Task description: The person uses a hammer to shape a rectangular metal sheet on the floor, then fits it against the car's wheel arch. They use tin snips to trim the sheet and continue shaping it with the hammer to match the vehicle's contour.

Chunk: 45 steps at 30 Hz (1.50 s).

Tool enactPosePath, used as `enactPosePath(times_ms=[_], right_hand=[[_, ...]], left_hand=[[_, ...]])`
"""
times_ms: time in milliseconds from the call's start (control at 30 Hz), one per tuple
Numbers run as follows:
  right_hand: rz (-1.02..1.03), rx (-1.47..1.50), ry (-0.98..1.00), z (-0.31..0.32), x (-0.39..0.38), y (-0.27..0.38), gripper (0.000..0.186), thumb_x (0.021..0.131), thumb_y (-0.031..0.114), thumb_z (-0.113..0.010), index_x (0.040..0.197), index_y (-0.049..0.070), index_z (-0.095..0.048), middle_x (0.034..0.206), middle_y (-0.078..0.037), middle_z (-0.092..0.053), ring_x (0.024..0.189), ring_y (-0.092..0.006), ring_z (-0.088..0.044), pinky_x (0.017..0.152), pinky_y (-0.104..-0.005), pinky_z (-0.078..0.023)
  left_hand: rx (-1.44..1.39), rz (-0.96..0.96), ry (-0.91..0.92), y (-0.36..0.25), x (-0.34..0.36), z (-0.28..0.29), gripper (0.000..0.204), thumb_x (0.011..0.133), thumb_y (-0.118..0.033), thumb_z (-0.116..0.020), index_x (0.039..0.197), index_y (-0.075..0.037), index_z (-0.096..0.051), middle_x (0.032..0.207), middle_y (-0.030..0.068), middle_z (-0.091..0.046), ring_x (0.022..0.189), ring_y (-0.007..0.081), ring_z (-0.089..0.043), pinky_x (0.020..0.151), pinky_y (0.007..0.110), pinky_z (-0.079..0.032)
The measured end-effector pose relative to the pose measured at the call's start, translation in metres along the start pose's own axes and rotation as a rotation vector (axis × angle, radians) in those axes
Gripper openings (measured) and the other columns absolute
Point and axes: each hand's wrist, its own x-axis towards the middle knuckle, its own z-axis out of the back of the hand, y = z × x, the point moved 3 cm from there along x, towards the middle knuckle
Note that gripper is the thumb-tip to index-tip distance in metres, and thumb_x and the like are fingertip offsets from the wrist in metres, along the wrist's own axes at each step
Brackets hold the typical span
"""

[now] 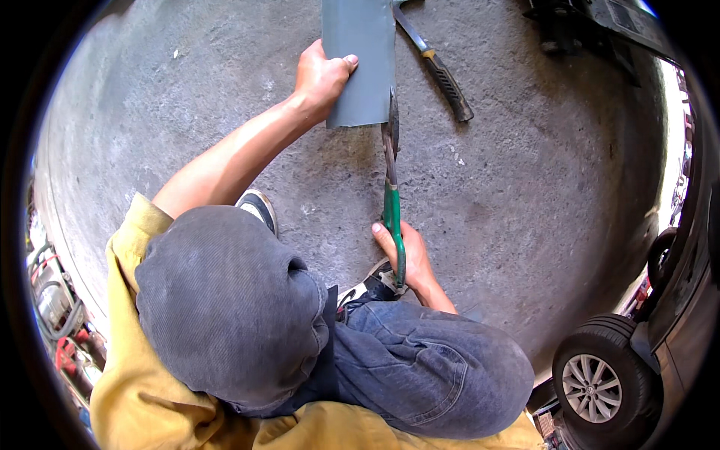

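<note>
Indeed, left hand [322, 79] grips; sheet [365, 67] (grey) extends rightward.

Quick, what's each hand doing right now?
Left hand: closed on the left edge of the grey sheet, thumb on top.
Right hand: closed around the handles of the green-handled shears.

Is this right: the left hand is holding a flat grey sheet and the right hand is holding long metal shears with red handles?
Not quite: the head view shows green handles, not red ones. The left hand does hold the flat grey sheet, and the right hand does hold the long metal shears.
</note>
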Motion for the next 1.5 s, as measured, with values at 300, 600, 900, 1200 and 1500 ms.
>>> enactPosePath(times_ms=[300, 600, 900, 1200, 1500], right_hand=[[0.123, 0.165, -0.027, -0.011, 0.006, -0.017, 0.041, 0.069, 0.017, -0.061, 0.105, -0.001, -0.053, 0.081, -0.005, -0.056, 0.074, -0.0165, -0.054, 0.070, -0.0303, -0.046], [0.106, 0.245, -0.008, -0.014, 0.011, -0.020, 0.035, 0.066, 0.012, -0.060, 0.098, 0.000, -0.052, 0.077, -0.003, -0.052, 0.068, -0.0114, -0.049, 0.063, -0.0266, -0.042], [0.110, 0.232, -0.077, -0.013, 0.019, -0.021, 0.025, 0.067, 0.014, -0.061, 0.087, 0.000, -0.057, 0.069, -0.005, -0.057, 0.063, -0.0114, -0.052, 0.059, -0.0272, -0.044], [0.052, 0.235, -0.169, -0.015, 0.017, -0.020, 0.057, 0.077, 0.041, -0.072, 0.107, -0.003, -0.050, 0.075, -0.013, -0.062, 0.068, -0.0184, -0.059, 0.064, -0.0314, -0.048], [0.277, 0.536, -0.030, -0.012, 0.011, 0.006, 0.068, 0.083, 0.044, -0.065, 0.126, -0.001, -0.038, 0.098, -0.010, -0.058, 0.088, -0.0149, -0.056, 0.080, -0.0295, -0.046]], left_hand=[[-0.014, 0.013, 0.022, 0.000, -0.001, -0.002, 0.025, 0.085, -0.003, -0.056, 0.109, 0.004, -0.052, 0.096, 0.0125, -0.062, 0.081, 0.0181, -0.062, 0.073, 0.032, -0.053], [-0.006, -0.022, 0.032, 0.002, -0.002, 0.000, 0.024, 0.083, -0.005, -0.057, 0.105, 0.005, -0.054, 0.091, 0.0132, -0.063, 0.077, 0.0189, -0.063, 0.068, 0.032, -0.053], [0.038, -0.083, 0.054, 0.002, 0.004, -0.009, 0.026, 0.085, -0.006, -0.058, 0.108, 0.005, -0.053, 0.093, 0.0130, -0.063, 0.078, 0.0177, -0.062, 0.070, 0.031, -0.053], [0.044, -0.094, -0.025, 0.003, 0.004, 0.001, 0.029, 0.083, -0.003, -0.057, 0.110, 0.006, -0.052, 0.097, 0.0131, -0.063, 0.083, 0.0168, -0.061, 0.073, 0.030, -0.051], [-0.007, -0.097, -0.009, -0.001, 0.001, 0.001, 0.022, 0.086, -0.004, -0.057, 0.107, 0.003, -0.052, 0.092, 0.0105, -0.062, 0.078, 0.0154, -0.061, 0.069, 0.029, -0.052]])
